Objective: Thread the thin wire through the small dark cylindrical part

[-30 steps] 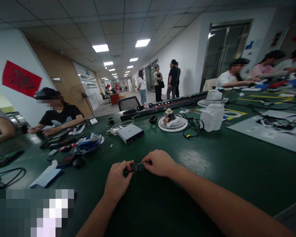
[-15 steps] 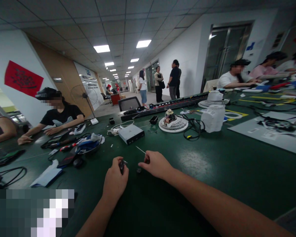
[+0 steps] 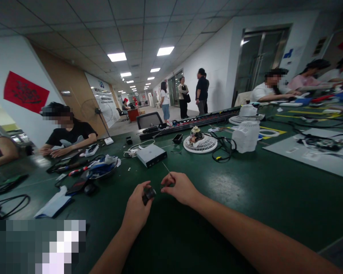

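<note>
Low over the green table [image 3: 171, 236], my left hand [image 3: 137, 203] is closed around a small dark cylindrical part [image 3: 149, 195], its rounded end facing right. Just right of it, my right hand [image 3: 181, 188] has its fingers curled round a thin metal rod [image 3: 167, 168] that sticks out up and to the left. The rod's other end is hidden in the palm. Something tiny and dark may sit at the right fingertips, too small to name. A narrow gap separates the two hands.
Ahead lies a silver disc drive [image 3: 151, 154] beside a white cable. Farther right are a fan part on a white grille [image 3: 200, 144], a white housing [image 3: 246, 137] and black cables. Tools and a blue cloth [image 3: 103, 167] crowd the left, where a co-worker [image 3: 71, 131] sits.
My left hand has turned, so the dark part shows its round end. My right hand has risen slightly and the rod stands steeper. The small dark piece below my right fingertips no longer shows there.
</note>
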A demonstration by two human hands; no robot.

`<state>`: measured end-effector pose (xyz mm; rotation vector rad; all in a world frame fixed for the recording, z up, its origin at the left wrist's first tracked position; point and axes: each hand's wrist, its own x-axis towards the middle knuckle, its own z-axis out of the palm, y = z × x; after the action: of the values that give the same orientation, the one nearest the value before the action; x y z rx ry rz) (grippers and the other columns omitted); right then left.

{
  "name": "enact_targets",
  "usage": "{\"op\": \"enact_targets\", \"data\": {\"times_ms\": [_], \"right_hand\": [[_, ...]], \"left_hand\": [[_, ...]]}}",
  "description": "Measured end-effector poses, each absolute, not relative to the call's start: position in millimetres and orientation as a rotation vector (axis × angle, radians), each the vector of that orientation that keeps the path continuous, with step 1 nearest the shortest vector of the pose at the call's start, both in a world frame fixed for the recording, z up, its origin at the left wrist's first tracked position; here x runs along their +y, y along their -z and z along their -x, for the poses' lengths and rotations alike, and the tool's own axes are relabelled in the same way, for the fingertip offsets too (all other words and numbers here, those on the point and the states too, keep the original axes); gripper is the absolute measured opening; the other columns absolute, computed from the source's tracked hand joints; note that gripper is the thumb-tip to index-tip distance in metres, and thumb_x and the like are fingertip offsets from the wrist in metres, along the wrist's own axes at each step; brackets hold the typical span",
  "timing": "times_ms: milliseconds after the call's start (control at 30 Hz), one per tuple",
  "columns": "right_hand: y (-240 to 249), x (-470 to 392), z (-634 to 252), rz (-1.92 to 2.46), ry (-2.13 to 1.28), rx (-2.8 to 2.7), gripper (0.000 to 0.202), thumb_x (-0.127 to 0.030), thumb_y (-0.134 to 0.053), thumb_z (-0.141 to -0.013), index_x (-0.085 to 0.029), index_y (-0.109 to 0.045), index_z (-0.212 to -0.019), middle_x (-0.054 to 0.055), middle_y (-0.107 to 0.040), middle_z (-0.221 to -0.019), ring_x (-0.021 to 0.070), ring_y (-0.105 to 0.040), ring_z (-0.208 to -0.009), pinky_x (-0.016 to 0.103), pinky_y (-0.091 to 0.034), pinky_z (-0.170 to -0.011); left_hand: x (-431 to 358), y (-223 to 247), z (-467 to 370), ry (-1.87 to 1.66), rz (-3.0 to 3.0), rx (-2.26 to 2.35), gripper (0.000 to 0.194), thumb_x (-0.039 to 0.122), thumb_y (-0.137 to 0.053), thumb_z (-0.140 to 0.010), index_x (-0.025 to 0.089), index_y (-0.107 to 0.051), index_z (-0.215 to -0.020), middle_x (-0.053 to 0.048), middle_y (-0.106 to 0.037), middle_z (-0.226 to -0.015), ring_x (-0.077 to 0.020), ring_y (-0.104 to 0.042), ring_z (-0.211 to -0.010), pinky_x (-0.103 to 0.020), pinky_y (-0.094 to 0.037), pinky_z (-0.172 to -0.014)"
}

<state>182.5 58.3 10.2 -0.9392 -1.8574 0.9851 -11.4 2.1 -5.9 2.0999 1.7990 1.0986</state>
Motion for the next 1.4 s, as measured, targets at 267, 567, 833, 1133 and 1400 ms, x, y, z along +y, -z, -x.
{"op": "enact_targets", "data": {"times_ms": [267,567,833,1133,1400], "right_hand": [[-11,52,-177,0.795,-1.122,-1.811,0.038,-0.015,-0.067,-0.067,-0.022,-0.031,-0.061,0.000,-0.070,-0.083,0.0162,-0.067,-0.081,0.029,-0.050,-0.073],[-16,50,-180,0.853,-1.178,-1.820,0.043,-0.018,-0.072,-0.064,-0.021,-0.030,-0.058,-0.001,-0.070,-0.073,0.0142,-0.064,-0.067,0.025,-0.045,-0.062],[-8,56,-180,0.987,-1.208,-1.904,0.043,-0.024,-0.084,-0.052,-0.018,-0.042,-0.059,-0.007,-0.057,-0.061,0.0087,-0.048,-0.056,0.021,-0.033,-0.050],[-2,51,-172,0.783,-1.783,-1.508,0.031,-0.013,-0.075,-0.054,-0.018,-0.046,-0.065,-0.006,-0.057,-0.065,0.0089,-0.054,-0.055,0.023,-0.043,-0.057],[-4,56,-175,1.002,-1.528,-1.772,0.017,-0.015,-0.065,-0.068,-0.018,-0.048,-0.070,-0.007,-0.049,-0.060,0.0109,-0.051,-0.056,0.023,-0.038,-0.055]], "left_hand": [[-8,-9,3,-1.170,-2.267,1.567,0.026,0.016,-0.066,-0.076,0.023,-0.065,-0.101,-0.005,-0.068,-0.103,-0.0219,-0.066,-0.096,-0.037,-0.055,-0.085],[-8,-8,5,-1.195,-2.316,1.422,0.022,0.012,-0.066,-0.077,0.022,-0.065,-0.097,-0.005,-0.067,-0.102,-0.0204,-0.065,-0.096,-0.034,-0.054,-0.085],[-11,-7,3,-1.137,-2.356,1.353,0.014,0.009,-0.059,-0.080,0.021,-0.063,-0.088,-0.006,-0.066,-0.099,-0.0201,-0.064,-0.094,-0.034,-0.053,-0.082],[-14,-10,-3,-1.194,-2.359,1.329,0.011,0.013,-0.063,-0.081,0.021,-0.063,-0.087,-0.005,-0.066,-0.095,-0.0179,-0.065,-0.088,-0.029,-0.053,-0.076],[-12,-9,-4,-1.122,-2.275,1.480,0.020,0.014,-0.063,-0.079,0.024,-0.063,-0.097,-0.003,-0.069,-0.097,-0.0191,-0.067,-0.090,-0.032,-0.054,-0.079]]}}
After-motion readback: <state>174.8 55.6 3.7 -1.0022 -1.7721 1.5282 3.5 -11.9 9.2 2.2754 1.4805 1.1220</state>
